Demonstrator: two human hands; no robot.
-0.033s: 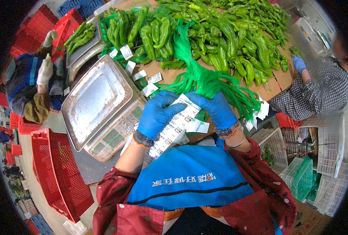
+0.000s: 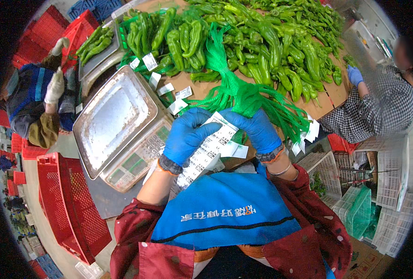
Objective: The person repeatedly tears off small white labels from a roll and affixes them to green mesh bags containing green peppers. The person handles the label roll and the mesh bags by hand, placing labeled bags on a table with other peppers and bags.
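My left hand [image 2: 188,137], in a blue glove, pinches a long strip of white printed labels [image 2: 201,158] that hangs down over my blue apron [image 2: 220,190]. Beside it my right hand [image 2: 257,130], also gloved, has its fingers closed on the labels' top end, against a bunch of green mesh bags [image 2: 243,97] with white tags. Its fingertips are partly hidden. Left of my hands stands a scale [image 2: 113,121] with a steel pan.
Green peppers [image 2: 271,46] cover the table. A second scale [image 2: 99,65] holds peppers. A red crate [image 2: 71,204] is at lower left, white crates [image 2: 388,176] at right. Co-workers [image 2: 39,102] [image 2: 378,107] stand either side, one white-gloved, one blue-gloved.
The white-gloved hand of the co-worker on the left has shifted slightly. My hands, the labels and the bags look unchanged.
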